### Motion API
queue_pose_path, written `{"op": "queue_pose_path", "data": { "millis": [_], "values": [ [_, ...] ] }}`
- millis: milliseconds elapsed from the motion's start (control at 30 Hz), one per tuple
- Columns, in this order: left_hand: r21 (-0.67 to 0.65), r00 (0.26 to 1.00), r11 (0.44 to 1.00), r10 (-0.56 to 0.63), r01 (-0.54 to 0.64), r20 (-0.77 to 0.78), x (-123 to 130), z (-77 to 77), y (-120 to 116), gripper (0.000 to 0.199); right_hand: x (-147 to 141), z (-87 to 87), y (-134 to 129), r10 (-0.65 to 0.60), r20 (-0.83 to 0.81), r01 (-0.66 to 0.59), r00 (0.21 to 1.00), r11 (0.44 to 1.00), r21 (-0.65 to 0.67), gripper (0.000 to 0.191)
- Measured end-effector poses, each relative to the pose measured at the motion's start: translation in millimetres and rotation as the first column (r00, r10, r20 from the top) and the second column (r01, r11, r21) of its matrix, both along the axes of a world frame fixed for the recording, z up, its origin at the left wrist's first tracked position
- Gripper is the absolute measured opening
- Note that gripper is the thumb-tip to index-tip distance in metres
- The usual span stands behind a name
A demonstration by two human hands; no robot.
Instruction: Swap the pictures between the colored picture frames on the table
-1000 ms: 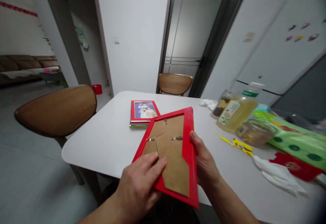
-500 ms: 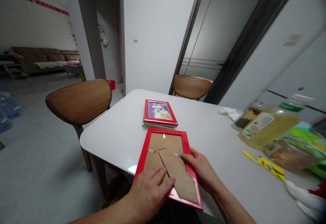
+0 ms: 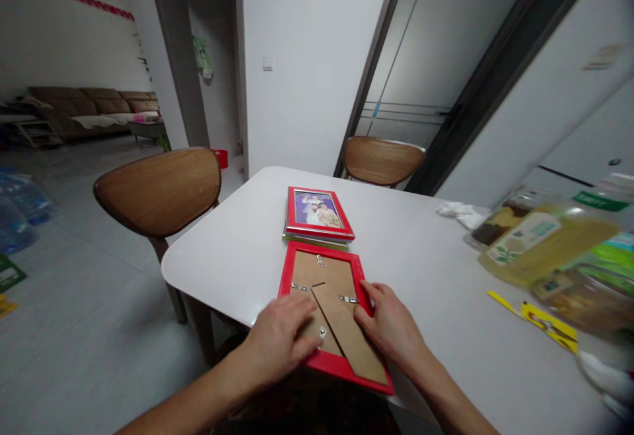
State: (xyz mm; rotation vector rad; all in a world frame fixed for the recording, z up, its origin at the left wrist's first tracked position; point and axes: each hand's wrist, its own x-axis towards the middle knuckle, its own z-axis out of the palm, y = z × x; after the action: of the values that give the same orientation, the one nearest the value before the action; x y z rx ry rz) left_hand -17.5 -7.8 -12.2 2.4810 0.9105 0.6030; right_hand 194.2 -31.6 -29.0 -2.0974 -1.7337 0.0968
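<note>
A red picture frame (image 3: pixel 287 275) lies back side up at the table's near edge, its lower end jutting over. Its brown backing board (image 3: pixel 337 273) carries small metal clips (image 3: pixel 348 299) near the edges and a slanted stand flap (image 3: pixel 341 329). My left hand (image 3: pixel 280 329) holds the frame's left side, fingers and thumb bent over the board near the lower clip. My right hand (image 3: pixel 391 319) grips the right edge, its fingertips beside the right clip. Just beyond sits a second red frame (image 3: pixel 347 227) with a photo facing up, stacked on other flat items.
On the right of the white table (image 3: pixel 222 243) stand an oil bottle (image 3: pixel 559 243), jars and a clear container (image 3: pixel 584 296). A yellow cutter-like tool (image 3: pixel 549 326) and a crumpled tissue (image 3: pixel 458 210) lie there too. Wooden chairs (image 3: pixel 161 187) stand at the left and far sides.
My left hand has shifted up and left, uncovering the lower clip. My right fingertips have come off the right clip onto the frame's edge. The view has turned slightly.
</note>
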Motion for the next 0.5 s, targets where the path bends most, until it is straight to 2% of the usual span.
{"op": "queue_pose_path", "data": {
  "millis": [67, 133, 233, 500],
  "values": [
    [-0.032, 0.987, 0.987, 0.159, -0.158, 0.027, -4, -2.3, 16, 0.049, 0, 2.4, 2, 0.052, 0.025, -0.052, 0.998, 0.999, 0.006, 0.041],
    [-0.074, 0.970, 0.968, 0.242, -0.240, 0.023, -6, -7.0, 29, 0.055, 0, 4.7, 5, 0.094, 0.046, -0.093, 0.995, 0.995, -0.021, 0.039],
    [-0.087, 0.966, 0.962, 0.259, -0.258, -0.003, -6, -14.3, 36, 0.054, -1, 6.0, 9, 0.103, 0.068, -0.098, 0.992, 0.993, -0.069, 0.035],
    [-0.055, 0.963, 0.961, 0.270, -0.269, 0.009, -4, -19.1, 32, 0.050, -4, 1.0, 13, 0.064, 0.147, -0.059, 0.987, 0.997, -0.041, 0.031]
  ]
}}
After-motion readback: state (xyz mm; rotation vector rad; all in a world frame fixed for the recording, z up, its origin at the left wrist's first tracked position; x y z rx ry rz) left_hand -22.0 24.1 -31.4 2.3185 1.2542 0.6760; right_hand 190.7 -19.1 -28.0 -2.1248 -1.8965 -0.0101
